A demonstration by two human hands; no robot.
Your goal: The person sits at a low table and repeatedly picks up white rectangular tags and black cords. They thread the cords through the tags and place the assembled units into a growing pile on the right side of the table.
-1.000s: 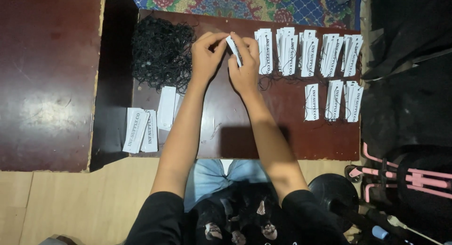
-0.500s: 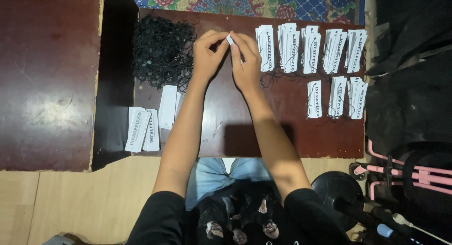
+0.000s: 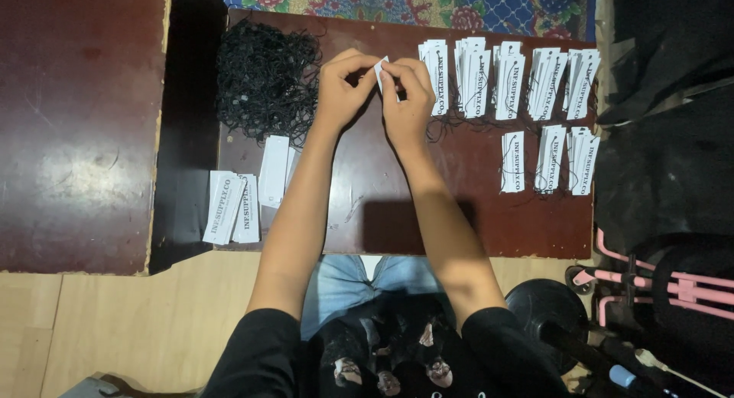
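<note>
Landmark: dark red low table [image 3: 367, 214]. Off its left edge sits a second reddish table [image 3: 76, 130], nothing to do with the work. On the landmark's near-left corner: a small stack of plain white tags [image 3: 237, 199], no strings visible on them. Far-left corner: tangled pile of black string loops [image 3: 264, 81]. Over the table's far middle, left hand [image 3: 342, 92] and right hand [image 3: 405, 100] meet, fingertips of both pinched shut on one white paper tag [image 3: 381, 71] held just above the surface; can't tell if a string is in there. Far-right and right side: rows of finished tags [image 3: 508, 81] with black strings trailing. Looks like mid-threading of a loop through the tag; the next move probably calls for a steady pinch and fine finger alignment.
</note>
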